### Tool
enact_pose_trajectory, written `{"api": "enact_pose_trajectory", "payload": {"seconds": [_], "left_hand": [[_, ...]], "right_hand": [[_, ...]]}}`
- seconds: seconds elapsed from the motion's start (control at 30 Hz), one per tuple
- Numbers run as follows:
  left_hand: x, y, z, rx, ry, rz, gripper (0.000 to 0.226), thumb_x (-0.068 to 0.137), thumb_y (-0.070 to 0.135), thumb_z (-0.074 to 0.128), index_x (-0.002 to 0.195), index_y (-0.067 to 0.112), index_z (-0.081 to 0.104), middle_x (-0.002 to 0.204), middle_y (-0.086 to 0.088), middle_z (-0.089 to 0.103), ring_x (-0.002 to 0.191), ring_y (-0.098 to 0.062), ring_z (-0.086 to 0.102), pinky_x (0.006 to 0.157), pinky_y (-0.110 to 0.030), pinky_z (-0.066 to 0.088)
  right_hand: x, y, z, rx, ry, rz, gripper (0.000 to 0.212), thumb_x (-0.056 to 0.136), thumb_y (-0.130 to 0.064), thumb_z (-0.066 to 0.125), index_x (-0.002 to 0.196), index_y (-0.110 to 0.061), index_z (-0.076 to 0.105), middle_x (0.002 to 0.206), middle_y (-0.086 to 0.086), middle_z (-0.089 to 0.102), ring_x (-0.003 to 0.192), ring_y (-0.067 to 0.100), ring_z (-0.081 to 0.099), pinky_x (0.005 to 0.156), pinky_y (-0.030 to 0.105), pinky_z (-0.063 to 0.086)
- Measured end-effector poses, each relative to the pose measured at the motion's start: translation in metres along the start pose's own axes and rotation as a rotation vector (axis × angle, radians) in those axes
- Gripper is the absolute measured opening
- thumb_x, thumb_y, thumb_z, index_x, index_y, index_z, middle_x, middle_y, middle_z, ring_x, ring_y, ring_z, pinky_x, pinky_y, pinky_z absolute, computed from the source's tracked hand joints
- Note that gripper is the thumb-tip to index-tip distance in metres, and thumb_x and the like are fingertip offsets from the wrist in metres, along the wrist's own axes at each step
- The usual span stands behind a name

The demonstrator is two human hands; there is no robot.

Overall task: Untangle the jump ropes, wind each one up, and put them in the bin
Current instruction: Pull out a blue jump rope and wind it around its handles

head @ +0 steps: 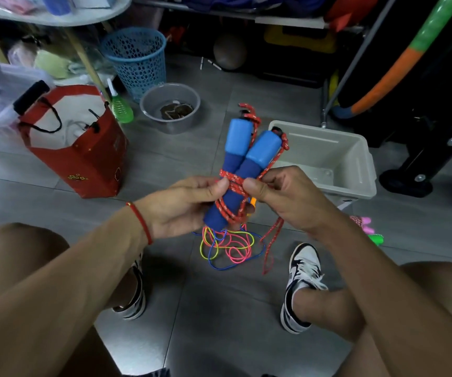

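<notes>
My two knees frame the view. My left hand [184, 208] and right hand [287, 197] clamp two blue handles [246, 151] wrapped in one red rope [231, 183]. One multicoloured rope [227, 246] lies on the floor; one white bin [355, 170] sits just beyond.

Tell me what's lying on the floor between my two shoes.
In the head view, a loose tangle of thin multicoloured rope lies on the grey floor between the left shoe and right shoe, just below the hands.
</notes>
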State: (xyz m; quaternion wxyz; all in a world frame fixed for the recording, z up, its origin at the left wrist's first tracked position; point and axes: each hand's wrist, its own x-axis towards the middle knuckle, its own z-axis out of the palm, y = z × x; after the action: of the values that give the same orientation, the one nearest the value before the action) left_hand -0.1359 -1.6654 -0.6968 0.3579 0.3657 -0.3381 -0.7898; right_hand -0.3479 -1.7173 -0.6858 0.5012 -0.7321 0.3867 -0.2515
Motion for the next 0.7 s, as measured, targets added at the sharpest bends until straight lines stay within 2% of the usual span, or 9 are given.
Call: {"api": "enact_pose_trajectory", "payload": {"seconds": [0.1, 0.2, 0.33, 0.4, 0.47, 0.5, 0.57, 0.63, 0.7], "left_hand": [[0.002, -0.004, 0.004, -0.004, 0.062, 0.096, 0.040, 0.090, 0.024, 0.060, 0.123, 0.000, 0.063, 0.112, -0.021, 0.066, 0.094, -0.028, 0.069, 0.080, -0.043, 0.060], [0.006, -0.001, -0.001, 0.102, 0.218, 0.163, 0.041, 0.088, 0.015, 0.066, 0.125, -0.001, 0.062, 0.117, -0.022, 0.068, 0.100, -0.028, 0.069, 0.082, -0.038, 0.058], [0.010, 0.001, -0.012, 0.275, 0.469, 0.181, 0.034, 0.086, 0.008, 0.073, 0.118, -0.001, 0.067, 0.108, -0.019, 0.073, 0.094, -0.027, 0.069, 0.088, -0.044, 0.056], [0.014, -0.002, -0.014, 0.364, 0.558, 0.204, 0.024, 0.087, 0.007, 0.073, 0.110, 0.006, 0.071, 0.100, -0.014, 0.075, 0.087, -0.025, 0.070, 0.088, -0.047, 0.056], [0.020, -0.007, -0.013, 0.472, 0.631, 0.239, 0.022, 0.081, 0.016, 0.080, 0.103, 0.018, 0.074, 0.096, -0.009, 0.077, 0.086, -0.024, 0.072, 0.088, -0.048, 0.058], [0.023, -0.009, -0.012, 0.573, 0.663, 0.251, 0.026, 0.076, 0.027, 0.082, 0.101, 0.023, 0.074, 0.093, -0.005, 0.078, 0.085, -0.022, 0.073, 0.086, -0.045, 0.060], [0.026, -0.013, -0.006, 0.834, 0.741, 0.296, 0.029, 0.073, 0.039, 0.080, 0.099, 0.028, 0.072, 0.080, 0.005, 0.074, 0.074, -0.009, 0.070, 0.072, -0.028, 0.058], [0.026, -0.017, 0.007, 1.089, 0.854, 0.381, 0.023, 0.076, 0.038, 0.077, 0.096, 0.029, 0.068, 0.072, 0.008, 0.066, 0.066, -0.008, 0.063, 0.060, -0.024, 0.047], [0.025, -0.022, 0.019, 1.249, 0.961, 0.430, 0.025, 0.076, 0.041, 0.070, 0.098, 0.031, 0.066, 0.077, 0.008, 0.062, 0.074, -0.019, 0.062, 0.062, -0.030, 0.043]], "right_hand": [[0.001, 0.003, 0.005, 0.109, 0.065, 0.064, 0.041, 0.089, -0.050, 0.066, 0.072, -0.013, 0.066, 0.058, -0.007, 0.047, 0.058, 0.006, 0.039, 0.057, 0.027, 0.036], [0.006, 0.010, 0.010, -0.097, 0.203, 0.157, 0.031, 0.083, -0.053, 0.075, 0.078, -0.024, 0.065, 0.064, -0.010, 0.063, 0.060, -0.001, 0.053, 0.059, 0.024, 0.044], [0.005, 0.009, 0.013, -0.310, 0.118, 0.251, 0.023, 0.095, -0.037, 0.064, 0.082, -0.017, 0.062, 0.065, -0.006, 0.061, 0.059, 0.011, 0.051, 0.061, 0.030, 0.038], [0.004, 0.002, 0.017, -0.307, 0.150, 0.258, 0.029, 0.098, -0.031, 0.059, 0.077, -0.011, 0.061, 0.062, -0.001, 0.056, 0.056, 0.013, 0.046, 0.059, 0.031, 0.036], [0.004, -0.004, 0.023, -0.299, 0.209, 0.253, 0.038, 0.097, -0.024, 0.057, 0.065, -0.003, 0.052, 0.057, 0.006, 0.045, 0.052, 0.015, 0.035, 0.053, 0.031, 0.029], [0.004, -0.007, 0.026, -0.306, 0.238, 0.244, 0.042, 0.096, -0.021, 0.056, 0.060, -0.003, 0.045, 0.055, 0.007, 0.038, 0.050, 0.014, 0.029, 0.050, 0.032, 0.026], [0.006, -0.010, 0.033, -0.296, 0.298, 0.247, 0.046, 0.094, -0.019, 0.058, 0.054, -0.009, 0.038, 0.051, 0.004, 0.031, 0.048, 0.013, 0.023, 0.047, 0.030, 0.022], [0.008, -0.013, 0.037, -0.235, 0.373, 0.284, 0.052, 0.091, -0.032, 0.064, 0.050, -0.011, 0.038, 0.046, 0.000, 0.032, 0.045, 0.013, 0.027, 0.047, 0.030, 0.025], [0.010, -0.017, 0.043, -0.171, 0.430, 0.330, 0.060, 0.085, -0.051, 0.069, 0.048, -0.011, 0.043, 0.041, -0.003, 0.036, 0.042, 0.012, 0.033, 0.046, 0.029, 0.030]]}}
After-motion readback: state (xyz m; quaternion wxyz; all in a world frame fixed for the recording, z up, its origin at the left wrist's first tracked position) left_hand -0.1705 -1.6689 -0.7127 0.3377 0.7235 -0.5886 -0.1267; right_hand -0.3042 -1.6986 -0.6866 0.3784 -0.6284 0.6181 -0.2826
